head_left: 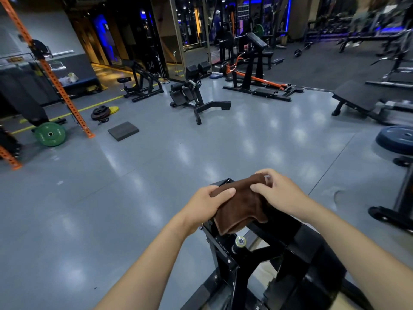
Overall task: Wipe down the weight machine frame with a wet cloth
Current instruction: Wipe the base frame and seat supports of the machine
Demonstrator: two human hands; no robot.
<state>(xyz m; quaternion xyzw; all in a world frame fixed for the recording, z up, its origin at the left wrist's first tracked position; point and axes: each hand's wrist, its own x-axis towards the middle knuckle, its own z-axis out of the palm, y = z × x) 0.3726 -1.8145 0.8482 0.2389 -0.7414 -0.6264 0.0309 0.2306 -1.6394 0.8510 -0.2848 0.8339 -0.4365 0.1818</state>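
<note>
Both hands, my left hand (206, 201) and right hand (278, 192), grip the brown cloth (242, 208) draped over the black frame (288, 249), lower centre; I should keep it flat, pressing evenly.

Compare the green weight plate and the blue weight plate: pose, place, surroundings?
1. The green weight plate stands tilted on edge with its face and hub hole showing; the blue weight plate lies near flat.
2. The green weight plate sits far left on the floor by the orange rack upright; the blue weight plate is at the right edge, partly cut off by the frame.
Shared: both are round, with neither hand touching them.
</note>
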